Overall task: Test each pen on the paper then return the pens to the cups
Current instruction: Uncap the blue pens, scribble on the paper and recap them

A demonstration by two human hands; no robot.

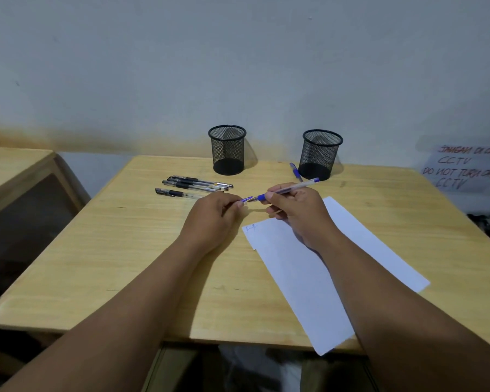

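1. Your right hand (292, 206) holds a blue pen (287, 189) by its blue grip section, fingers curled round the barrel; the clear barrel slants up and away from the grip toward the right mesh cup (320, 154).
2. Your left hand (218, 210) pinches the blue cap (246, 198) between thumb and fingertips, just beside the pen's tip. Whether the cap is touching the tip or just off it, you cannot tell from this view.
3. The two hands meet above the wooden table (125, 250), just beyond the top left corner of the paper (331, 273).
4. The paper lies below and behind your right hand, running at a slant under your right forearm toward the table's near edge. A small blue scribble (251, 228) sits in its top left corner, just below the grip.
5. Three black pens (194, 186) lie side by side on the table, to the left of and just beyond your left hand, all capped.
6. A second blue pen (295, 171) lies on the table beyond your right hand, just beside the base of the right mesh cup.
7. The left mesh cup (227, 149) stands upright beyond your left hand, well apart from the right one, both near the wall.
8. A handwritten sign (464, 168) is on the wall far to the right of your grip.
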